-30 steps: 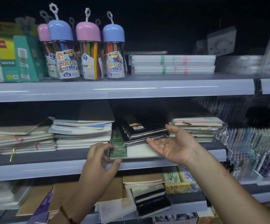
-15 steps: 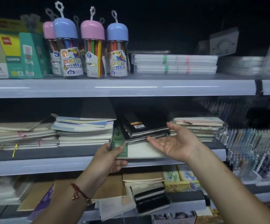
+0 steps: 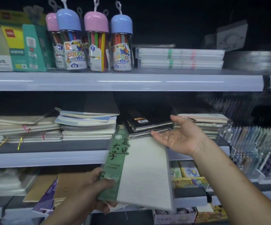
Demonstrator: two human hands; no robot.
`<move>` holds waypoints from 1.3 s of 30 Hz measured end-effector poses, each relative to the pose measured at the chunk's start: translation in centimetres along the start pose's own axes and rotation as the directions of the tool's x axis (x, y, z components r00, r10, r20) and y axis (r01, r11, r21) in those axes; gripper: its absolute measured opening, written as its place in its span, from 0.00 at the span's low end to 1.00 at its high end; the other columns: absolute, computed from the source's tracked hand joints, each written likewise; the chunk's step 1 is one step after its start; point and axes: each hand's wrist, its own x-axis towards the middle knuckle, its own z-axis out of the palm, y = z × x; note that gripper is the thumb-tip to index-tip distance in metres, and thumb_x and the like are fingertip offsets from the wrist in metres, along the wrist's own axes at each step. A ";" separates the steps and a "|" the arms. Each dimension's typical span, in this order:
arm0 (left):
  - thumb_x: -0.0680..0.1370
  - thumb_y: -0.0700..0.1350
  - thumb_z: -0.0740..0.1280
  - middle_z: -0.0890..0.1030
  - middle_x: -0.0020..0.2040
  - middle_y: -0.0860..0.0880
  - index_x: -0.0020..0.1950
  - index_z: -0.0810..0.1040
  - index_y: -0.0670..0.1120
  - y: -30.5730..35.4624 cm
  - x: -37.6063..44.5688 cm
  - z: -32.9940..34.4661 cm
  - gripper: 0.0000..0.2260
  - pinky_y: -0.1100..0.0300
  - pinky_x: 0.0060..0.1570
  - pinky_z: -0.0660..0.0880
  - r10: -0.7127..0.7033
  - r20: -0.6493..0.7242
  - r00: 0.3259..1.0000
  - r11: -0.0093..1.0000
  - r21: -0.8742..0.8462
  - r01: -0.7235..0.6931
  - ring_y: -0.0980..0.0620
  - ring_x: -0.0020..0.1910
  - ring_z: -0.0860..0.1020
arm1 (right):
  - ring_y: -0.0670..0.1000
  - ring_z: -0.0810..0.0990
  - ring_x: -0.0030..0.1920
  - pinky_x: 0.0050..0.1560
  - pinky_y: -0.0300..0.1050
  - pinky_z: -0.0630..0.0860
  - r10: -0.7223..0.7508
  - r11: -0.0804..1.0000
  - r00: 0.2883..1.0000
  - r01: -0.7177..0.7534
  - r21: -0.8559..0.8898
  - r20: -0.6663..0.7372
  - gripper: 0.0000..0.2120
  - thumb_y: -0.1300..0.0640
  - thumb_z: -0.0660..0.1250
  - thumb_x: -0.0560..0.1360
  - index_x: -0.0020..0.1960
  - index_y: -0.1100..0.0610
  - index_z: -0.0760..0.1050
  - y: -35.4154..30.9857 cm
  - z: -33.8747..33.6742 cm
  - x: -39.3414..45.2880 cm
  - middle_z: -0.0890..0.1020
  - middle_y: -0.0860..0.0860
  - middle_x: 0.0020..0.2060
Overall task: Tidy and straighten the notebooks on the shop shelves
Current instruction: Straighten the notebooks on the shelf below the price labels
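Green-spined and pale-covered, the large flat notebook [image 3: 141, 174] is hanging out past the middle shelf's grey front edge [image 3: 42, 159], its far end under the stack of black notebooks [image 3: 147, 125]. The left hand [image 3: 89, 192] is pinching its near corner, thumb on top. The right hand [image 3: 180, 138] is lying palm-up, fingers spread, at that stack. Dragging it could be toppling the black ones.

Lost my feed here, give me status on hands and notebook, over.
Left hand grips green-and-white notebook at its near corner. Notebook angled half off middle shelf. Right hand open, palm up, at black notebook stack.
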 end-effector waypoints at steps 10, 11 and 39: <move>0.69 0.42 0.78 0.85 0.54 0.39 0.60 0.82 0.44 -1.2 -0.9 1.7 0.20 0.48 0.44 0.81 -0.031 0.006 0.999 0.995 -0.097 0.031 0.38 0.49 0.85 | 0.53 0.80 0.39 0.36 0.45 0.82 -0.110 0.911 0.993 0.084 -0.403 -0.043 0.30 0.54 0.69 0.77 0.70 0.70 0.64 0.4 0.3 -0.8 0.76 0.60 0.42; 0.72 0.40 0.73 0.85 0.53 0.40 0.61 0.81 0.44 -0.8 -1.0 2.1 0.17 0.50 0.47 0.80 0.003 -0.006 1.000 0.997 -0.082 -0.003 0.40 0.50 0.85 | 0.53 0.80 0.38 0.36 0.44 0.82 -0.123 0.906 0.991 0.091 -0.413 -0.050 0.26 0.54 0.70 0.77 0.67 0.67 0.66 0.4 0.3 -1.0 0.76 0.59 0.41; 0.80 0.37 0.65 0.85 0.55 0.45 0.65 0.77 0.49 -0.5 -6.9 -4.7 0.15 0.51 0.50 0.82 0.138 -0.186 0.973 0.988 0.097 -0.121 0.43 0.52 0.85 | 0.54 0.86 0.50 0.43 0.47 0.81 -0.273 0.703 0.947 0.316 -0.637 0.169 0.30 0.66 0.66 0.79 0.76 0.46 0.64 16.4 1.6 -7.3 0.87 0.50 0.52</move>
